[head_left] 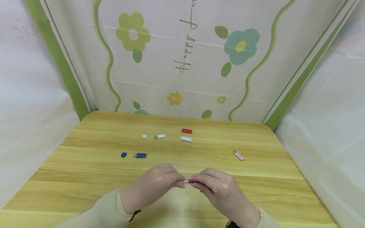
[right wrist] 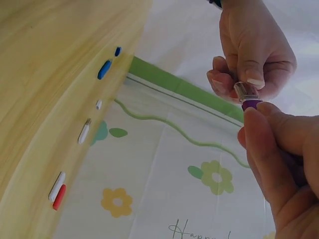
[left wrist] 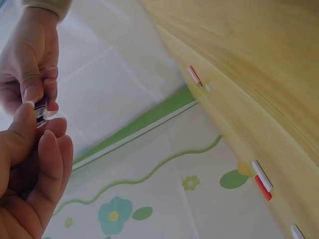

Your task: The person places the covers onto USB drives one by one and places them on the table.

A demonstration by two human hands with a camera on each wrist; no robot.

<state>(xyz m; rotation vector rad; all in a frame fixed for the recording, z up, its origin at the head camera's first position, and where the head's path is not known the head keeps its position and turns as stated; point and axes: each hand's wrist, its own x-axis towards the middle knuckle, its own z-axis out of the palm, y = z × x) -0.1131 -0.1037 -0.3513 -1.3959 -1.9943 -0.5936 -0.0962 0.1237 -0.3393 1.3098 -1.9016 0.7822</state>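
Near the table's front, my two hands meet over a small purple USB flash drive point(head_left: 190, 181). My right hand point(head_left: 220, 186) pinches its purple body between thumb and fingers, hiding much of it. At the drive's left end, a see-through cap point(right wrist: 244, 90) sits around the metal plug. My left hand point(head_left: 158, 180) pinches that end with thumb and fingertips, seen close up in the left wrist view. How far the cap is pushed on cannot be told.
On the wooden table point(head_left: 94, 158) lie an uncapped blue drive point(head_left: 141, 155) with its cap point(head_left: 124, 155), an uncapped white drive point(head_left: 161, 136) with its cap point(head_left: 144, 136), red point(head_left: 186, 130) and white point(head_left: 186, 139) capped drives, and a pink drive point(head_left: 239, 155) beside a clear cap point(head_left: 222, 156).
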